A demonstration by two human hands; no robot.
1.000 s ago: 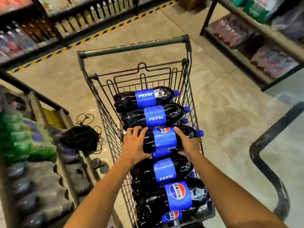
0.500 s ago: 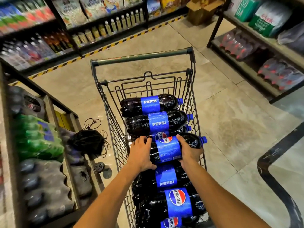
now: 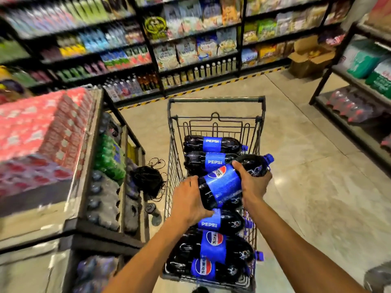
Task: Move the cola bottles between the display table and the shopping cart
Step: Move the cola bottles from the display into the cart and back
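A wire shopping cart (image 3: 215, 100) stands in front of me, filled with several dark cola bottles with blue labels lying on their sides. One cola bottle (image 3: 226, 185) is lifted above the others, tilted with its blue cap up to the right. My left hand (image 3: 187, 201) grips its base end. My right hand (image 3: 252, 183) grips it near the shoulder. The nearest bottles (image 3: 213, 244) lie under my forearms. A display table (image 3: 91, 149) stands to the left of the cart.
Red packs (image 3: 40, 132) are stacked on the display table, with green and dark bottle packs on its lower shelf (image 3: 105, 176). A black bag (image 3: 148, 180) with cords lies on the floor beside the cart. Shelving lines the back wall and the right side (image 3: 351, 115).
Both hands have lifted the middle cola bottle out of the row and tilted it cap-up to the right. The view has swung upward, showing more shelves and the display table.
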